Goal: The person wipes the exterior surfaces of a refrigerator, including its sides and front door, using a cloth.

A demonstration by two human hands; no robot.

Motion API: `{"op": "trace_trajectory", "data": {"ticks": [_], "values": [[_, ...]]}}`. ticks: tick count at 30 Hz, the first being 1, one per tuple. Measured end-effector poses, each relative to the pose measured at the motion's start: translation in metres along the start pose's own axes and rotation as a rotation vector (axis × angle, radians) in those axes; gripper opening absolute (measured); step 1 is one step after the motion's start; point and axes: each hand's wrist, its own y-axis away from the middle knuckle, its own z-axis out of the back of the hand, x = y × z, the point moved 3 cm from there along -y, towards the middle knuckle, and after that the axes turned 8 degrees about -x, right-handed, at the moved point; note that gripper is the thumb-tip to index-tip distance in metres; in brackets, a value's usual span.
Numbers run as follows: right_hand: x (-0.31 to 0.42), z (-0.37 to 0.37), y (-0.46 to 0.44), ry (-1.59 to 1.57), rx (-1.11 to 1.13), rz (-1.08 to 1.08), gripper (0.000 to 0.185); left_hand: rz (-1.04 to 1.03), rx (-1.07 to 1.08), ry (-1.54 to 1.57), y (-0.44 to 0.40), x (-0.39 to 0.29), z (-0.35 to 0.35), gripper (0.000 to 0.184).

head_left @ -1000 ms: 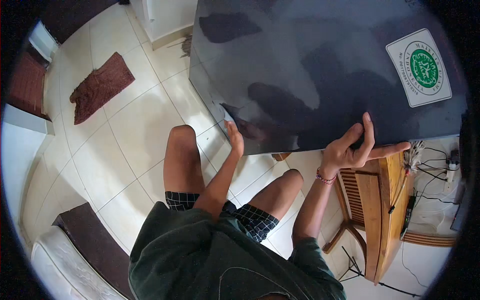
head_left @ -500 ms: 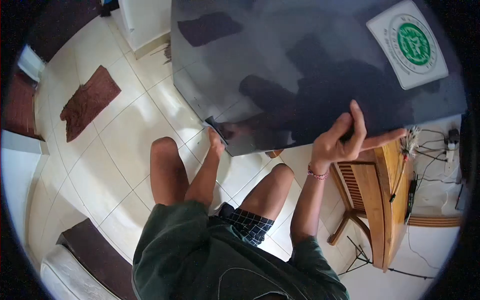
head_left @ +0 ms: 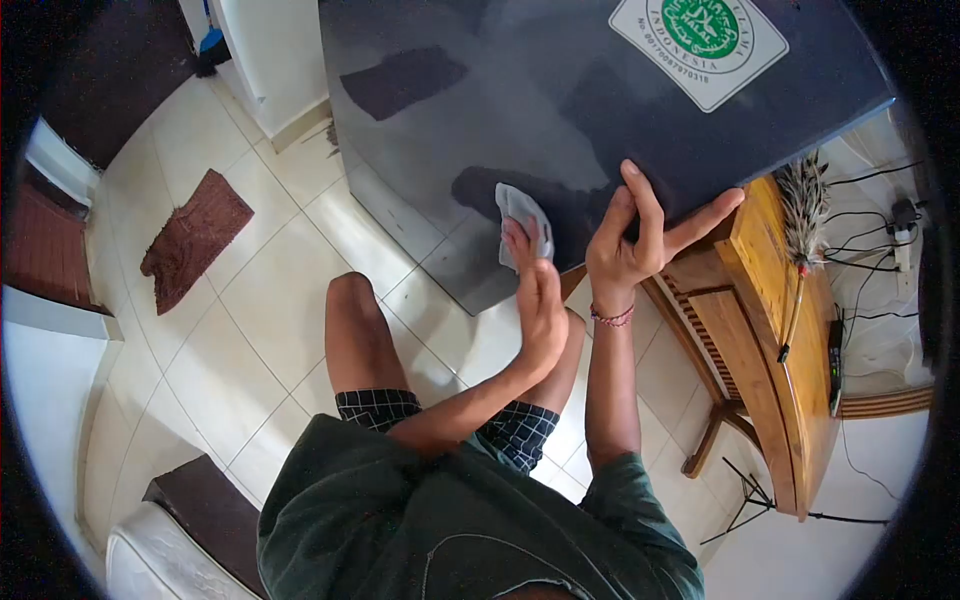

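A large dark, glossy appliance-like panel [head_left: 540, 130] fills the upper middle and mirrors the floor and my body. On it is a white sticker [head_left: 745, 75] with a green round emblem and the word Indonesia. My left hand [head_left: 540, 325], fingers closed, is at a light grey cloth [head_left: 513, 210] that lies against the lower part of the panel; the mirror image partly blurs where the fingers end. Beside it, my right hand [head_left: 630, 235], with a beaded bracelet at the wrist, rests spread fingers on the panel along its near edge.
A wooden table [head_left: 765, 350] stands at the right, with a feather duster [head_left: 803, 220] on it and cables [head_left: 865, 240] against the wall. A brown mat [head_left: 195, 240] lies on the tiled floor at the left. A white mattress-like thing [head_left: 160, 555] is at lower left.
My left hand has moved right and up across the panel with the cloth, away from its lower left corner. My right hand shifted slightly left in view, as the whole view turned.
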Motion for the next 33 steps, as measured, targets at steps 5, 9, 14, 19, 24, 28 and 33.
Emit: {"op": "trace_trajectory", "data": {"ticks": [5, 9, 14, 19, 24, 28, 33], "values": [[-0.002, -0.001, 0.001, 0.004, -0.006, 0.009, 0.027, 0.1, -0.192, 0.054, -0.007, 0.031, 0.006, 0.074], [-0.004, -0.001, 0.004, 0.005, -0.002, 0.011, 0.025, 0.259, -0.385, 0.081, -0.031, 0.125, 0.046, 0.068], [-0.004, -0.002, 0.003, 0.083, 0.014, 0.08, 0.02, 0.426, -0.612, 0.089, -0.048, 0.24, 0.096, 0.067], [-0.01, -0.002, 0.012, 0.097, 0.023, 0.004, 0.021, 0.738, -0.7, 0.493, -0.048, 0.305, 0.136, 0.062], [-0.007, -0.006, 0.009, 0.011, -0.049, -0.061, 0.022, 0.783, -0.617, 0.515, -0.053, 0.408, 0.177, 0.067], [-0.016, -0.007, 0.025, -0.085, -0.087, -0.267, 0.022, 0.803, -0.576, 0.51, -0.058, 0.45, 0.193, 0.07], [-0.012, -0.004, 0.014, 0.053, -0.038, -0.048, 0.021, 0.857, -0.371, 0.739, -0.072, 0.412, 0.179, 0.073]]}}
